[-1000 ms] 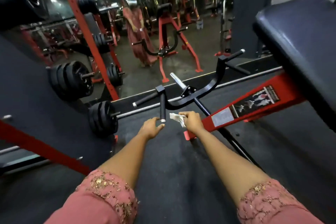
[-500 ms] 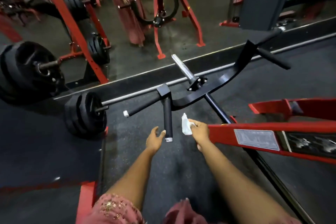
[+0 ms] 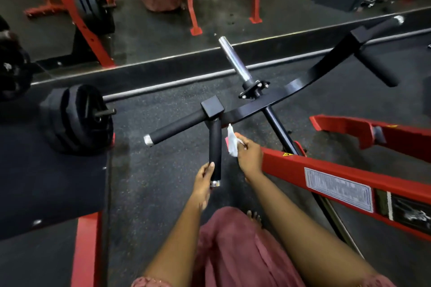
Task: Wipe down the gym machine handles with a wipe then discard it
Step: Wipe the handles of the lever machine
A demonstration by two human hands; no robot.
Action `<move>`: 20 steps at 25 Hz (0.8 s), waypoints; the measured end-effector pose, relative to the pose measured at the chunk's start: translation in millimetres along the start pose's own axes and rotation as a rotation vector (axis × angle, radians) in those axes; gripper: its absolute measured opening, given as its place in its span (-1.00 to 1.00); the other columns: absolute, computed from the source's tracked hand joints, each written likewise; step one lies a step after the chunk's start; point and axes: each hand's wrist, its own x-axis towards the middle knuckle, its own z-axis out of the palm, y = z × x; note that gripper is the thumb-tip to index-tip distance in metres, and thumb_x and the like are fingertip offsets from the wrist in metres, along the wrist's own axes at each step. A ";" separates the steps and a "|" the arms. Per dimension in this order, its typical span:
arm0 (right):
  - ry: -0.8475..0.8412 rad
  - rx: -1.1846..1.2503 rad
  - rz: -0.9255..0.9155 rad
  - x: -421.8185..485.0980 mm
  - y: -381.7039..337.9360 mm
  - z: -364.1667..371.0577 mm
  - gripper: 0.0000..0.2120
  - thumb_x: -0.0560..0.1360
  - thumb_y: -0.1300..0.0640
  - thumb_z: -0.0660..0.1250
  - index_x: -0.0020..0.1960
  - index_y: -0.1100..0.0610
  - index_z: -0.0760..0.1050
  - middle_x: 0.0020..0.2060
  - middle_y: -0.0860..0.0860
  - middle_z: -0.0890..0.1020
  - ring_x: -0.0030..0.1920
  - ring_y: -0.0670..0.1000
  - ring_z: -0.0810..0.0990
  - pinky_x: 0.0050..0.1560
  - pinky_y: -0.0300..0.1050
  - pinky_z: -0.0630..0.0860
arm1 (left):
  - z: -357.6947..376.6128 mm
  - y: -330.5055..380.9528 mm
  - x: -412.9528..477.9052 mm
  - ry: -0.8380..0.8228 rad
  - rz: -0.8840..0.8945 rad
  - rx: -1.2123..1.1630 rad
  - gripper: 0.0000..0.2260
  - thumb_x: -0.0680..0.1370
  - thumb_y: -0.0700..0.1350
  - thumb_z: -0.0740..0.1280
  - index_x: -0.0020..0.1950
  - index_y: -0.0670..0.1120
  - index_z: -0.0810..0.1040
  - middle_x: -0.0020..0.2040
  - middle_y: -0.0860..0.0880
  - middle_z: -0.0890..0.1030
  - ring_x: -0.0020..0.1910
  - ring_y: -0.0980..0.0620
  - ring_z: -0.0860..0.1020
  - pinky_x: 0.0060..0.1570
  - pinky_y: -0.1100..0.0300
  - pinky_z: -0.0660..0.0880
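A black curved handlebar of the gym machine crosses the middle of the view. Its near vertical grip hangs down toward me, with a second grip sticking out to the left. My left hand touches the lower end of the vertical grip, thumb on its side. My right hand pinches a crumpled white wipe just right of that grip, a small gap away from it. Two more grips sit on the bar's far right end.
A red machine frame runs along the right. A chrome weight peg rises from the bar's centre. Stacked black plates stand at left beside a dark pad. A floor mirror lies ahead. My pink skirt and foot are below.
The view has tilted down and come closer to the handlebar. My left hand has moved onto the lower end of the vertical grip. My right hand holds the wipe beside it as before.
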 end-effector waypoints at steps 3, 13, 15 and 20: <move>-0.004 -0.051 -0.093 5.1 -14.5 17.2 -0.64 0.50 0.37 0.16 0.22 0.14 0.52 -0.06 0.22 0.66 -0.10 0.14 0.59 -0.16 -0.20 0.34 | 0.5 -1.2 -0.9 -0.007 -0.013 -0.082 -0.66 0.57 -0.07 0.25 0.30 -0.19 0.43 0.04 -0.12 0.58 -0.17 0.04 0.55 -0.43 0.36 0.49; -0.039 -0.073 -0.194 -52.7 47.0 48.0 -0.42 0.32 0.58 0.13 0.22 0.18 0.52 0.23 0.04 0.53 0.24 -0.14 0.45 0.18 -0.64 0.18 | -7.3 -6.1 3.6 -0.060 -0.035 -0.142 -0.70 0.60 -0.15 0.18 0.32 -0.20 0.42 -0.04 -0.04 0.60 -0.29 0.20 0.61 -0.33 0.36 0.52; -0.065 -0.093 -0.193 -67.9 66.0 47.5 -0.42 0.29 0.59 0.14 0.21 0.20 0.52 0.21 0.02 0.54 0.22 -0.14 0.45 0.19 -0.62 0.20 | -9.1 -7.3 5.2 -0.049 -0.040 -0.152 -0.67 0.61 -0.17 0.17 0.35 -0.23 0.39 -0.03 -0.05 0.59 -0.30 0.20 0.60 -0.33 0.35 0.52; 0.011 -0.083 -0.360 -38.5 32.6 29.0 -0.55 0.34 0.50 0.18 0.16 0.25 0.55 0.14 0.13 0.60 0.16 -0.07 0.53 0.26 -0.38 0.32 | -8.5 -7.6 1.3 -0.047 -0.033 -0.204 -0.68 0.60 -0.21 0.19 0.35 -0.18 0.39 0.03 -0.09 0.59 -0.26 0.18 0.61 -0.30 0.36 0.54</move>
